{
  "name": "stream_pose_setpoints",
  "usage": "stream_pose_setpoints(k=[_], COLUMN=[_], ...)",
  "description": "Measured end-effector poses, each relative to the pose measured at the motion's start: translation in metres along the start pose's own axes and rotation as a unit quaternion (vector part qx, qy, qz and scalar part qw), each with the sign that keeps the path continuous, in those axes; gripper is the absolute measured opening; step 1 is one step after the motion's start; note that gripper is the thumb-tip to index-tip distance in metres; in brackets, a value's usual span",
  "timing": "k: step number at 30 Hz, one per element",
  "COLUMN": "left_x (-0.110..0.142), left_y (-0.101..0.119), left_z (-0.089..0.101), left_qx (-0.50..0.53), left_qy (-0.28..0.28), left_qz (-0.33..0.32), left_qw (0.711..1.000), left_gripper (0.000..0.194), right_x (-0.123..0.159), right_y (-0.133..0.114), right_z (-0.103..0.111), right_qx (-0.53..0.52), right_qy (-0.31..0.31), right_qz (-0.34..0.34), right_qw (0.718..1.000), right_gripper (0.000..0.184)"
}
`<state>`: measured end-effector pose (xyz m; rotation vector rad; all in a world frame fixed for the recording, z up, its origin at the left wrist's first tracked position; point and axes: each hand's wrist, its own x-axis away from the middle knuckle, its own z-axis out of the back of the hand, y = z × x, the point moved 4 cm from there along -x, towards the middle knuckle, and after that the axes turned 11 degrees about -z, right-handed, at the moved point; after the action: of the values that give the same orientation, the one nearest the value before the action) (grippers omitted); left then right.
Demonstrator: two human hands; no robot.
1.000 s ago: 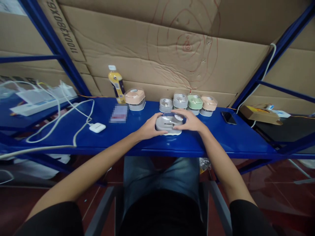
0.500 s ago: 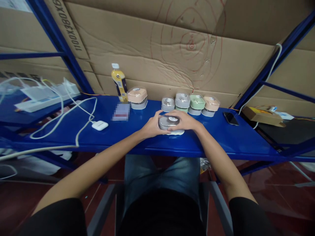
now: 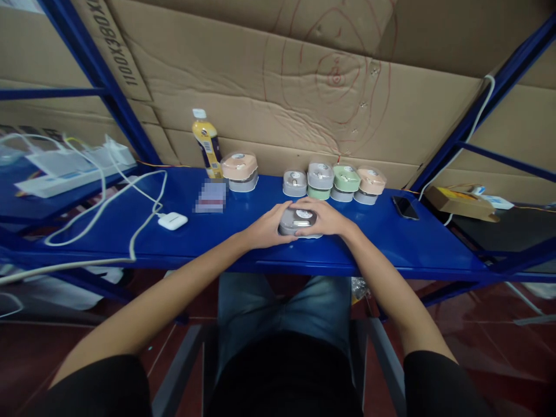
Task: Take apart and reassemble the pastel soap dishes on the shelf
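Observation:
Both of my hands are wrapped round a grey plastic box with a clear lid (image 3: 299,222) near the front of the blue table. My left hand (image 3: 270,226) grips its left side, and my right hand (image 3: 326,216) its right side, with the thumbs along the near edge. A pale rim shows under the box at the lower right; whether a second box lies beneath is hidden. Just behind stand a small grey box (image 3: 294,183), a grey box on a green one (image 3: 320,175), a green box on a grey one (image 3: 346,179) and a peach box on a grey one (image 3: 370,180).
At the back left are a peach-and-grey box stack (image 3: 239,167), a yellow drink bottle (image 3: 207,143) and a blurred-out packet (image 3: 211,196). A white earphone case (image 3: 172,220) trails a cable. A phone (image 3: 405,207) lies right, near an open carton (image 3: 461,204). Blue posts flank the table.
The grey box has tilted or turned slightly in my hands, so more of its lid shows. The whole view has shifted a little; the other boxes stay put.

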<state>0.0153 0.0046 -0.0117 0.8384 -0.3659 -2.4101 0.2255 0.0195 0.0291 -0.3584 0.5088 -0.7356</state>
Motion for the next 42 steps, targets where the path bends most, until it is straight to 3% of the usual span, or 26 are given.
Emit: stream_pose_setpoints(k=[4,7,11,15,18,20,24,27,31,34,38,42], left_x=[0.008,0.026,0.054,0.049,0.021,-0.002,-0.045,-0.063,-0.065,-0.055,-0.045,-0.046], left_y=[0.005,0.016,0.042,0.048,0.026,0.004,-0.041,-0.063,-0.074,-0.073,-0.083,-0.111], left_z=[0.008,0.021,0.036,0.040,0.041,0.044,0.043,0.043,0.054,0.083,0.121,0.126], left_qx=[-0.033,-0.128,-0.321,-0.396,-0.396,-0.377,-0.322,-0.292,-0.285,-0.296,-0.283,-0.182], left_qy=[-0.004,0.012,0.009,-0.032,-0.041,-0.018,0.006,0.027,0.026,0.109,0.266,0.271], left_qz=[0.001,0.053,0.157,0.226,0.257,0.279,0.283,0.270,0.250,0.216,0.245,0.342], left_qw=[0.999,0.990,0.934,0.890,0.881,0.883,0.903,0.917,0.925,0.924,0.888,0.881], left_gripper=[0.101,0.094,0.087,0.090,0.089,0.088,0.094,0.094,0.071,0.061,0.094,0.116], right_x=[0.002,-0.002,-0.008,-0.007,-0.002,0.000,0.001,0.001,0.001,0.001,0.000,0.001], right_y=[0.000,-0.001,-0.002,-0.001,0.004,0.008,0.012,0.010,0.009,0.008,0.007,0.009], right_z=[-0.007,-0.012,-0.020,-0.026,-0.024,-0.022,-0.020,-0.021,-0.022,-0.023,-0.024,-0.024], right_qx=[0.005,0.015,0.059,0.084,0.080,0.069,0.053,0.047,0.042,0.044,0.051,0.045], right_qy=[0.011,0.050,0.107,0.107,0.102,0.095,0.084,0.076,0.066,0.064,0.060,0.062], right_qz=[0.005,-0.022,-0.083,-0.116,-0.138,-0.155,-0.169,-0.162,-0.161,-0.163,-0.163,-0.166], right_qw=[1.000,0.998,0.989,0.984,0.982,0.981,0.981,0.983,0.984,0.984,0.984,0.983], right_gripper=[0.084,0.095,0.084,0.066,0.060,0.058,0.056,0.053,0.051,0.049,0.047,0.045])
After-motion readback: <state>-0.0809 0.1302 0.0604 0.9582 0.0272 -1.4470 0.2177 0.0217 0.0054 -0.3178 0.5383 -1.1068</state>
